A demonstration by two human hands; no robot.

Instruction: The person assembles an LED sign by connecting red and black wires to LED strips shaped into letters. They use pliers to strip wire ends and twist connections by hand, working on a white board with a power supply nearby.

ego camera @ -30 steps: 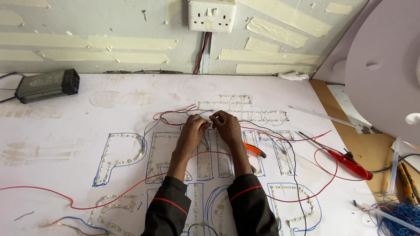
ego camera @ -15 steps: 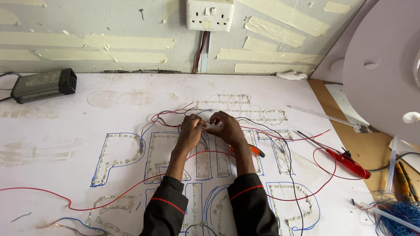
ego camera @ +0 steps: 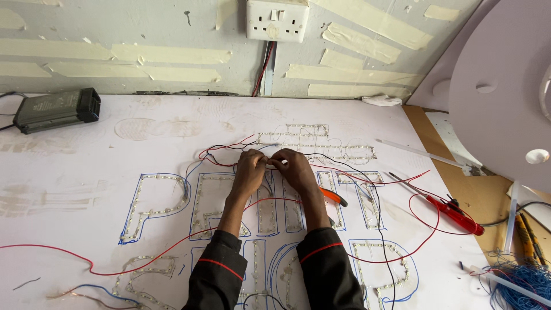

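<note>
A white board-topped bench carries blue-outlined letter shapes lined with light strips, loose red and black wires, a black power box and a red-handled screwdriver.

wire ends: hidden between fingertips | blue wire bundle: cut off

Single head-worn camera, looking steeply down from above the person's forearms, facing the wall socket, close over the white desk, hands centred.

Sign-making workshop, LED letter outlines on white board, red screwdriver, loose wires
</note>
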